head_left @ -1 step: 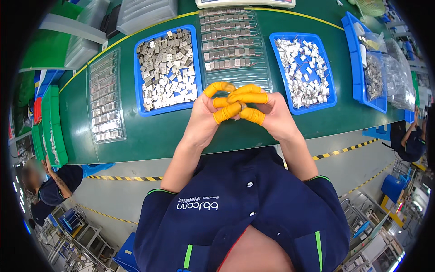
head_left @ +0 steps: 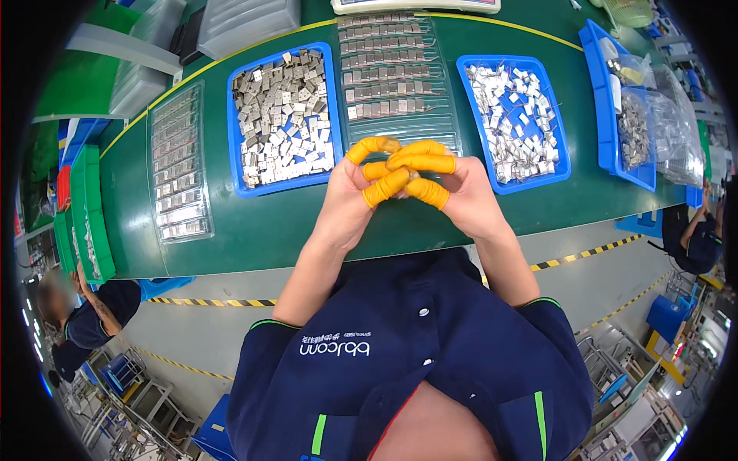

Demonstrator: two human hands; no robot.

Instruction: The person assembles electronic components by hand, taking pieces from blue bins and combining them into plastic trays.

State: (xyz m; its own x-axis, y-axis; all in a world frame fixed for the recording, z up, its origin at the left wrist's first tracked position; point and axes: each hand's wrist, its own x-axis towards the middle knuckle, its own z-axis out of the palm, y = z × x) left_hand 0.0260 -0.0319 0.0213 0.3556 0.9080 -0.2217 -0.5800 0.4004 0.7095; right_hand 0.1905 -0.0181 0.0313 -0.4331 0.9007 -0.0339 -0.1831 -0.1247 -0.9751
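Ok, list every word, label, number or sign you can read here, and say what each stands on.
Navy shirt, chest: large white lettering, legible, but I won't copy it out.
Same chest: smaller white characters next to it; not copied either.
Pale object at the top edge: marks too small to read.
Silver parts in the blue tray: no writing can be made out.

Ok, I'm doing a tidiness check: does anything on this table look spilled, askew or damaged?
Nothing stands out. Metal parts and white parts lie loose but inside their blue trays, and the clear tray between holds rows. Anything between the left hand and right hand is too hidden to judge.
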